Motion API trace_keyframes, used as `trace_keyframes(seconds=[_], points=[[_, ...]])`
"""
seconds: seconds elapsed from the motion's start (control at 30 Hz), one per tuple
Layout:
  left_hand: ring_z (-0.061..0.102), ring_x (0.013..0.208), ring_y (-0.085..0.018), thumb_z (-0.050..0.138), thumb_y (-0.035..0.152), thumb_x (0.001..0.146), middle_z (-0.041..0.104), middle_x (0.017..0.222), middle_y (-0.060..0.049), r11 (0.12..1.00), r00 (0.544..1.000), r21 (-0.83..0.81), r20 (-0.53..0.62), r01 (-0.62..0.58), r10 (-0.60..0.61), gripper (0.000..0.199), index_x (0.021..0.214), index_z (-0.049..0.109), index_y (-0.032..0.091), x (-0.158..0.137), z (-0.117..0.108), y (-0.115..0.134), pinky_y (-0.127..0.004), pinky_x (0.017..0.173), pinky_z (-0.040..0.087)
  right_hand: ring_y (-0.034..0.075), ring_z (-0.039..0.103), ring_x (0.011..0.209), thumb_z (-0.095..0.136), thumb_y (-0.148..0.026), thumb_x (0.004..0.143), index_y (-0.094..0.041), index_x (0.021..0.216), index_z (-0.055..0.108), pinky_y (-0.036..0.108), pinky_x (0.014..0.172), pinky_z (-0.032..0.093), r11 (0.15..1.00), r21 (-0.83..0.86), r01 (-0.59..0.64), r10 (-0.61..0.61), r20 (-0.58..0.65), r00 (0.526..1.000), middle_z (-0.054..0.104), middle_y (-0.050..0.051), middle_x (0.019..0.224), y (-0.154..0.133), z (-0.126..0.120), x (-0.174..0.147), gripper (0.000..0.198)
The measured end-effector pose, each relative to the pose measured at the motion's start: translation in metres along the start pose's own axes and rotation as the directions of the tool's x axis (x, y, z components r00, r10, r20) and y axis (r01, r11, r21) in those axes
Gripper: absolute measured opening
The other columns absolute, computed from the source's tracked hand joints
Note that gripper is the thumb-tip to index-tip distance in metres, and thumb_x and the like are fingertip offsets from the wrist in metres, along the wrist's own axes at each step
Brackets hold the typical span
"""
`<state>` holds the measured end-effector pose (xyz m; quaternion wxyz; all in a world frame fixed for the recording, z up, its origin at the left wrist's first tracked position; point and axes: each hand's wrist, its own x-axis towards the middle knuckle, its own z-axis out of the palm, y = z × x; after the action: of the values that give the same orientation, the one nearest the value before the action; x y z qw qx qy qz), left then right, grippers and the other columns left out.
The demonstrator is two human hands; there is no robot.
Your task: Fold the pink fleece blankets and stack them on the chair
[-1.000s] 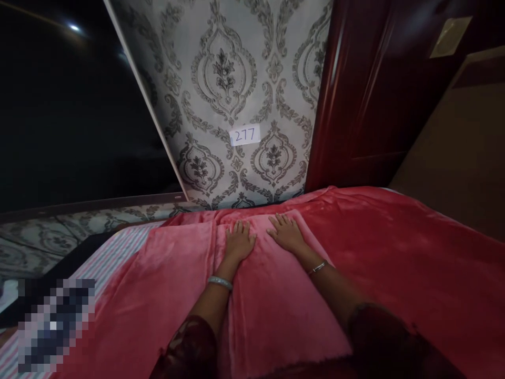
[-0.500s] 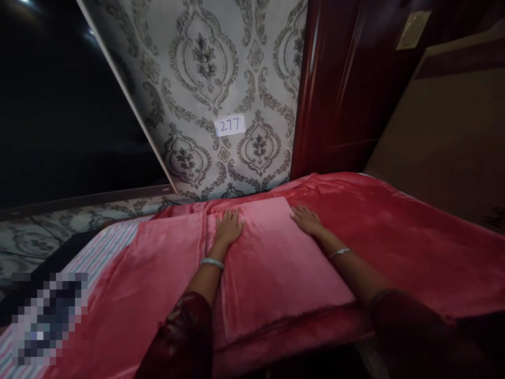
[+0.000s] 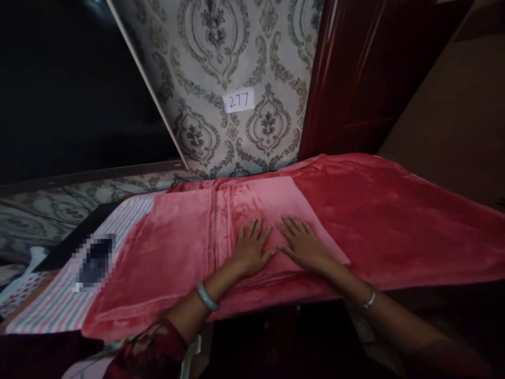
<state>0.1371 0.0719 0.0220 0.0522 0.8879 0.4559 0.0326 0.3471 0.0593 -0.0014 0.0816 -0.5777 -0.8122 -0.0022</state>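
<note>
A plush red-pink blanket point(image 3: 177, 237) lies spread over a table, with a paler folded section point(image 3: 276, 197) in its middle. My left hand point(image 3: 252, 247) rests flat on this folded part, fingers spread. Just to its right, my right hand point(image 3: 302, 242) also lies flat on the fold, palm down and fingers apart. The two thumbs point toward each other with a small gap between them. Creases run along the fold's left side, and layered edges show at its front. Neither hand grips the cloth.
A striped cloth point(image 3: 43, 300) shows under the blanket at the left, with a blurred dark object point(image 3: 94, 263) on it. Behind stand a large black screen point(image 3: 79, 89), a patterned wall with a paper marked 277 point(image 3: 239, 100), and a dark red wooden panel point(image 3: 347, 79).
Both hands have slid back toward me from the far part of the fold and come closer together. The view has tilted down and shows more of the table's front edge.
</note>
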Motion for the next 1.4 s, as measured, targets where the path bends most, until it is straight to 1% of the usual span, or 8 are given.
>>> trace_keyframes(seconds=[0.27,0.47,0.63,0.8,0.93,1.03,1.23,1.4], points=[[0.013,0.156,-0.033,0.047,0.059,0.097,0.019,0.168,-0.016,0.997,0.999,-0.083,-0.033,-0.004,0.001,0.072,0.158,0.033,0.022,-0.011,0.002,0.0,-0.063,0.123,0.014,0.032,0.035,0.148,0.03,-0.053,0.1,-0.022,0.154,0.043,0.06,0.113,0.036,0.986,0.032,-0.165,0.167,-0.153,0.974,0.036,0.011,0.162,0.052,0.025,-0.052,0.064],[0.042,0.146,-0.026,0.052,0.036,0.098,0.052,0.152,-0.014,0.954,0.994,-0.296,-0.112,-0.049,0.017,0.048,0.143,0.055,0.02,-0.061,-0.024,-0.009,-0.051,0.122,0.03,0.031,0.054,0.134,0.032,-0.052,0.099,-0.017,0.142,0.054,0.054,0.111,0.044,0.945,0.315,-0.086,0.197,-0.34,0.92,0.06,0.015,0.143,0.083,0.05,-0.082,0.06],[0.039,0.148,-0.028,0.051,0.031,0.097,0.048,0.155,-0.015,0.947,0.905,-0.186,-0.292,0.263,-0.309,0.053,0.149,0.047,0.019,-0.138,-0.033,-0.039,-0.057,0.122,0.028,0.032,0.058,0.128,0.037,-0.053,0.099,-0.017,0.138,0.057,0.056,0.11,0.045,0.911,0.406,-0.076,0.232,-0.352,0.907,0.063,0.014,0.138,0.081,0.048,-0.089,0.057],[0.036,0.149,-0.033,0.055,0.042,0.095,0.044,0.157,-0.018,0.895,0.847,-0.108,-0.292,0.432,-0.444,0.063,0.151,0.044,0.016,-0.184,-0.003,-0.047,-0.058,0.119,0.032,0.033,0.058,0.128,0.037,-0.057,0.097,-0.015,0.138,0.058,0.056,0.11,0.044,0.904,0.416,-0.097,0.249,-0.329,0.911,0.063,0.016,0.137,0.078,0.044,-0.089,0.062],[0.026,0.152,-0.039,0.058,0.047,0.092,0.037,0.161,-0.016,0.884,0.835,-0.059,-0.306,0.463,-0.457,0.07,0.153,0.041,0.017,-0.181,0.014,-0.033,-0.062,0.119,0.027,0.033,0.058,0.128,0.037,-0.055,0.097,-0.016,0.139,0.057,0.056,0.11,0.044,0.909,0.403,-0.108,0.257,-0.336,0.906,0.064,0.015,0.135,0.078,0.044,-0.089,0.061],[0.038,0.146,-0.037,0.06,0.047,0.09,0.047,0.154,-0.017,0.891,0.825,-0.074,-0.35,0.447,-0.443,0.071,0.152,0.042,0.016,-0.17,0.012,-0.027,-0.059,0.116,0.034,0.033,0.059,0.127,0.036,-0.054,0.097,-0.018,0.138,0.058,0.057,0.109,0.044,0.914,0.391,-0.109,0.254,-0.342,0.905,0.064,0.014,0.135,0.077,0.043,-0.089,0.059],[0.06,0.115,-0.033,0.06,0.033,0.089,0.065,0.125,-0.018,0.885,0.776,-0.137,-0.433,0.445,-0.458,0.045,0.128,0.061,0.012,-0.159,0.004,-0.028,-0.051,0.099,0.051,0.033,0.058,0.128,0.035,-0.056,0.098,-0.014,0.14,0.057,0.056,0.11,0.044,0.921,0.372,-0.115,0.246,-0.326,0.913,0.064,0.017,0.135,0.076,0.039,-0.09,0.063],[0.062,0.111,-0.027,0.059,0.025,0.091,0.067,0.118,-0.013,0.928,0.793,-0.205,-0.483,0.311,-0.372,0.029,0.119,0.065,0.018,-0.168,0.005,-0.033,-0.046,0.098,0.053,0.034,0.059,0.127,0.031,-0.057,0.098,-0.014,0.14,0.057,0.054,0.11,0.044,0.921,0.361,-0.148,0.264,-0.298,0.917,0.064,0.017,0.135,0.072,0.032,-0.091,0.066]])
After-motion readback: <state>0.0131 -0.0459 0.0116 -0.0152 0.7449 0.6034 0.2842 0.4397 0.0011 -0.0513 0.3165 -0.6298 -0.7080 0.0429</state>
